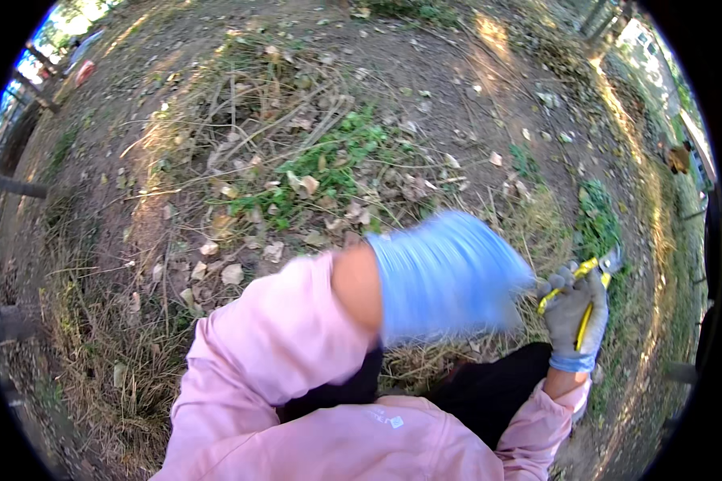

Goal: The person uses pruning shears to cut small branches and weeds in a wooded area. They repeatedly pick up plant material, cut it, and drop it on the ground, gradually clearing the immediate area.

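Observation:
My right hand point(574, 312), in a grey work glove with a blue cuff, grips yellow-handled pruning shears point(585, 321) at the right. Their metal head points away from me, beside a clump of green leaves point(598, 219). My left hand point(457, 279), in a blue glove and blurred by motion, reaches across from the left towards the right hand. Its fingers cannot be made out, nor whether it holds anything. Green weeds point(337, 156) grow amid dry stalks and fallen leaves in front of me.
Bare soil point(421, 72) strewn with leaves surrounds the weeds. Dry grass point(120, 391) lies at the lower left. A tree trunk point(607, 33) stands at the upper right, with thin trunks along the left rim. My dark-clad legs point(493, 385) are below my hands.

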{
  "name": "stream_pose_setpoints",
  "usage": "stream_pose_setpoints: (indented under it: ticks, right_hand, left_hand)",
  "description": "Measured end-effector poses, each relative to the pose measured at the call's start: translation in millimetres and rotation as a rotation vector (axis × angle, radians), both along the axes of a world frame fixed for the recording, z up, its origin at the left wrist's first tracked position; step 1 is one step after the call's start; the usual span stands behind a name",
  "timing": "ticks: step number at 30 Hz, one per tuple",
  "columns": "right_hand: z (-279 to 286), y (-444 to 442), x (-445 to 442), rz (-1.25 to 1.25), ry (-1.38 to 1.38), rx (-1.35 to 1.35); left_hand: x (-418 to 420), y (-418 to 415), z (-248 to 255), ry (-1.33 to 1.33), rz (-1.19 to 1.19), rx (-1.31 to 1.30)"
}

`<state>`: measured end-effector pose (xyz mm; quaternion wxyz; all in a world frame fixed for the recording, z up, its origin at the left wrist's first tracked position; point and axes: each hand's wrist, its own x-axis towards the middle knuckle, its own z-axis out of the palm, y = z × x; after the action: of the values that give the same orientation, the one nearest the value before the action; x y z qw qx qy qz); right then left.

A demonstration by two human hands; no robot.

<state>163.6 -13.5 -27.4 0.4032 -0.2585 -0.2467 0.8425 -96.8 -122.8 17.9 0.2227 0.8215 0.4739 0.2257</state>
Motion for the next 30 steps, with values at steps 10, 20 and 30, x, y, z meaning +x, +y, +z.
stream_pose_setpoints:
  ticks: [10, 20, 30]
  right_hand:
    - [-2.8, 2.1, 2.2, -0.125, -0.219, -0.083]
    - [-20.5, 16.4, 18.7, -0.127, -0.345, -0.113]
    - [-4.6, -6.4, 19.3, -0.047, -0.299, 0.013]
  left_hand:
    - [-286.9, -107.5, -307.3, 0.309, 1.718, 0.399]
    - [-432.2, -165.3, -307.3, 1.127, 1.576, -0.606]
    - [-294.6, -112.2, -285.6, 0.691, 1.268, -0.299]
